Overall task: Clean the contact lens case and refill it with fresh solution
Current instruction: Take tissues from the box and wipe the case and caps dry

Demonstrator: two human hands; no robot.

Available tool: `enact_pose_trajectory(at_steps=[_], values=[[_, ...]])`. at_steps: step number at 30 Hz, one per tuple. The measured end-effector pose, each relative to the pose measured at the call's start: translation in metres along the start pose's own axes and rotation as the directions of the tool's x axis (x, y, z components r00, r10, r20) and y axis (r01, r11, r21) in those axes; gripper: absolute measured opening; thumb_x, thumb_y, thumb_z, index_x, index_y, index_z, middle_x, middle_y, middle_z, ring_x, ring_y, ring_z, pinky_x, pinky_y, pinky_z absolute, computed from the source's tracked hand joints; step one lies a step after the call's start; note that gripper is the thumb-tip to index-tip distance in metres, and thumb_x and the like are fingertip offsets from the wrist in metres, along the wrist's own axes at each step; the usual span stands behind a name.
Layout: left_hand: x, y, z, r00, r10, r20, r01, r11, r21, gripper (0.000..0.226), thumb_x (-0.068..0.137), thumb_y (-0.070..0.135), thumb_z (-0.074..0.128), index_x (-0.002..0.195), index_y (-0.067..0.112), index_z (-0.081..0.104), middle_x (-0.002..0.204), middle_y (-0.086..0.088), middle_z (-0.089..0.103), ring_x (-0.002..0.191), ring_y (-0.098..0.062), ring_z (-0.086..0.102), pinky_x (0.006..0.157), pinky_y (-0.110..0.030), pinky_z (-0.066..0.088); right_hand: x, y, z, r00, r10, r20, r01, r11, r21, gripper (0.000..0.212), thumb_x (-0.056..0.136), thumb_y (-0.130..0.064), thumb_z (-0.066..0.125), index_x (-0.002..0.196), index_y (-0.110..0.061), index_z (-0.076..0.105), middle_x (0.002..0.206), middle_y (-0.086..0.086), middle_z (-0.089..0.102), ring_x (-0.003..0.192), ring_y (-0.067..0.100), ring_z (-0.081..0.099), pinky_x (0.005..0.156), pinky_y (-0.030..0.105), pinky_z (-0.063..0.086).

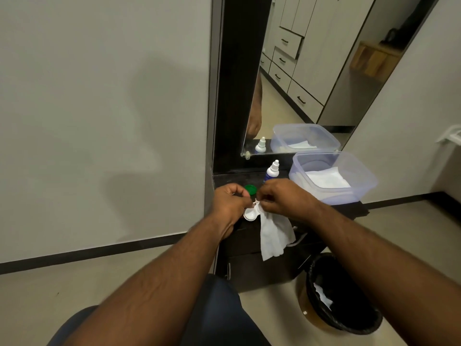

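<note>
Left hand (230,199): at frame centre, fingers curled round the white case (250,215), holding it above the dark surface (354,211).
Right hand (282,198): just right of the left hand, fingertips pinching a white tissue (274,236) and pressing its top corner to the case.
Case: one round well shows open and facing up, just below the left hand; the rest is hidden by the fingers and the tissue.
Tissue: hangs down from the right hand in front of the cabinet, its lower edge loose.
Green cap (250,189): lies on the surface just behind the hands, in the gap between them.
Bottle (272,171): blue with a white nozzle, upright on the surface behind the right hand, near the mirror (324,58).
Tub (361,181): clear plastic, right of centre beside the bottle, with white tissues inside.
Mirror: fills the upper middle of the frame, leaning against the wall, and repeats the bottle and tub.
Bin (349,318): lower right of the frame, on the floor, lined with a black bag; a white scrap lies inside.
Foreground: both bare forearms reach in from the bottom edge, over dark-clothed knees.
</note>
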State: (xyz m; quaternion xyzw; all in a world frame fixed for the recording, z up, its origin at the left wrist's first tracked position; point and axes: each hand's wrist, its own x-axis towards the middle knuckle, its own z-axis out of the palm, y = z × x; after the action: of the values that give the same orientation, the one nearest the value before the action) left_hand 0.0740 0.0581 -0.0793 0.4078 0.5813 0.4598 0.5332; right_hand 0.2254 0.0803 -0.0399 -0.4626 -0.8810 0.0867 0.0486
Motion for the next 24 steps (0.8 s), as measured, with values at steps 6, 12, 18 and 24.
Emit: enact_pose_trajectory(at_steps=[6, 12, 18, 24], values=[[0.001, -0.002, 0.003, 0.999, -0.008, -0.052, 0.007, 1.000, -0.020, 0.027, 0.066, -0.014, 0.069, 0.063, 0.012, 0.063, 0.070, -0.006, 0.064, 0.068, -0.020, 0.061, 0.065, -0.032, 0.053, -0.015, -0.008, 0.026, 0.877, 0.445, -0.178, -0.331, 0.831, 0.448, 0.007, 0.077, -0.009, 0.066, 0.074, -0.014, 0.068, 0.075, 0.000, 0.067, 0.071, 0.012, 0.061, 0.068, 0.027, 0.050], [-0.002, -0.006, -0.004, 0.997, 0.029, -0.073, -0.039, 0.990, -0.132, 0.025, 0.070, -0.015, 0.067, 0.066, 0.009, 0.062, 0.068, -0.010, 0.064, 0.070, -0.027, 0.063, 0.071, -0.042, 0.058, -0.012, -0.024, 0.050, 0.613, 0.775, -0.153, -0.413, 0.479, 0.774, 0.019, 0.075, -0.008, 0.067, 0.058, -0.015, 0.064, 0.055, -0.001, 0.060, 0.052, 0.011, 0.053, 0.054, 0.026, 0.045], [-0.008, -0.013, -0.015, 0.997, 0.073, -0.021, -0.076, 0.978, -0.193, 0.018, 0.078, -0.006, 0.070, 0.087, 0.009, 0.064, 0.079, -0.009, 0.072, 0.080, -0.027, 0.070, 0.076, -0.041, 0.060, 0.001, -0.033, 0.046, 0.574, 0.812, -0.106, -0.387, 0.383, 0.839, 0.009, 0.080, -0.011, 0.067, 0.071, -0.009, 0.068, 0.071, 0.005, 0.065, 0.066, 0.015, 0.059, 0.068, 0.030, 0.053], [-0.002, -0.009, -0.019, 0.980, 0.076, 0.181, -0.067, 0.996, -0.055, 0.034, 0.082, -0.006, 0.066, 0.111, 0.012, 0.067, 0.097, -0.008, 0.074, 0.090, -0.020, 0.072, 0.084, -0.038, 0.058, -0.005, -0.028, 0.036, 0.730, 0.650, -0.209, -0.329, 0.603, 0.727, 0.005, 0.080, -0.010, 0.065, 0.077, -0.012, 0.069, 0.076, -0.001, 0.066, 0.071, 0.008, 0.059, 0.064, 0.017, 0.043]])
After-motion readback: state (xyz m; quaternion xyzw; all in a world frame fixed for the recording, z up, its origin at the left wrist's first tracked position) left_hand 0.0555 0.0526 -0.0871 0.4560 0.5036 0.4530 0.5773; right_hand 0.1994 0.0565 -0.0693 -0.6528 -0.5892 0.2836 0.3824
